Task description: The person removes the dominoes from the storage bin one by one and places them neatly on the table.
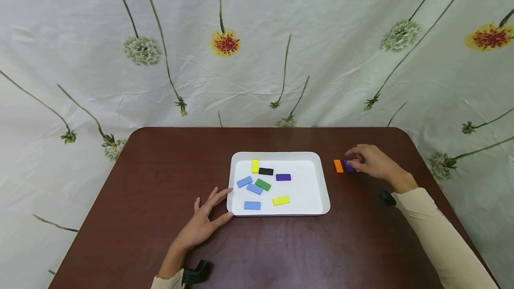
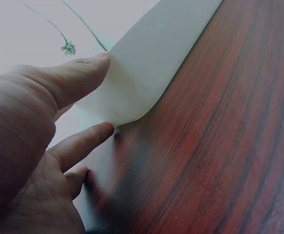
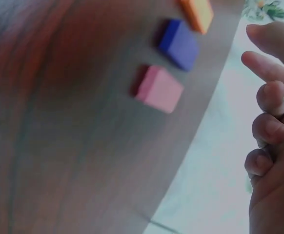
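A white tray (image 1: 307,191) lies mid-table with several small flat blocks in it. My left hand (image 1: 201,224) touches the tray's left side with extended fingers; the left wrist view shows thumb and fingertips at the tray's outer wall (image 2: 147,63). Over a short row of blocks to the tray's right hovers my right hand (image 1: 375,163). That row holds an orange block (image 1: 338,166), a purple block (image 1: 348,166) and a pink block (image 3: 161,90). The right wrist view shows all three on the table, apart from the loosely bent fingers (image 3: 269,129), which hold nothing.
Inside the tray are yellow blocks (image 1: 281,200), blue blocks (image 1: 252,205), a black block (image 1: 266,171), a green block (image 1: 263,184) and another purple block (image 1: 283,177). The dark brown table (image 1: 180,159) ends at a flower-printed cloth (image 1: 249,84).
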Tool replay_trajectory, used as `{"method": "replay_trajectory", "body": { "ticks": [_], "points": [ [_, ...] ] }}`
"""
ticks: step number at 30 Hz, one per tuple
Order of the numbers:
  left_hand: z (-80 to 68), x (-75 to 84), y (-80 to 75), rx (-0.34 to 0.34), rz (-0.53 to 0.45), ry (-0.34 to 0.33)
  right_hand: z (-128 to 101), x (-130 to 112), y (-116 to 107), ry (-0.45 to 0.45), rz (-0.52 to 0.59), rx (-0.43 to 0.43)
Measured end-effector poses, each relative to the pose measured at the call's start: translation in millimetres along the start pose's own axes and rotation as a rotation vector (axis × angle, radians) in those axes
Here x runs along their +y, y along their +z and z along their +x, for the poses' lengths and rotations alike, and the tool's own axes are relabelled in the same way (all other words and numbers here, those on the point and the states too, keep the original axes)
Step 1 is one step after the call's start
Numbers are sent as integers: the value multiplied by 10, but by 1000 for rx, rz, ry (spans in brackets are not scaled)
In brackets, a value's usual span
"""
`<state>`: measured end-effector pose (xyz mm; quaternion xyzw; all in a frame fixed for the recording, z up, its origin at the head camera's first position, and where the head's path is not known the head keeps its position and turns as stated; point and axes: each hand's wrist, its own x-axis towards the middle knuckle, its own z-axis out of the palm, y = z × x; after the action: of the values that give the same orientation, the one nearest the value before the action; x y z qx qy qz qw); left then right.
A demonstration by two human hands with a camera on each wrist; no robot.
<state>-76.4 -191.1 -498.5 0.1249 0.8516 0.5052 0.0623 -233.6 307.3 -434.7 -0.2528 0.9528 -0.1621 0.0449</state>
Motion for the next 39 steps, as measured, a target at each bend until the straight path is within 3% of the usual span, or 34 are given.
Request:
{"method": "replay_trajectory", "body": {
  "ticks": [8, 18, 27, 39],
  "points": [
    [1, 6, -4, 0, -4, -12, 121, -297, -20, -102, 7, 21],
    [-3, 10, -12, -1, -11, -9, 294, -687, 1, -214, -9, -31],
    [-8, -5, -18, -6, -1, -9, 418, -901, 166, -307, -70, -75],
    [-11, -7, -18, -2, 7, -10, 528, -1061, 321, -361, -134, -132]
  ]
}}
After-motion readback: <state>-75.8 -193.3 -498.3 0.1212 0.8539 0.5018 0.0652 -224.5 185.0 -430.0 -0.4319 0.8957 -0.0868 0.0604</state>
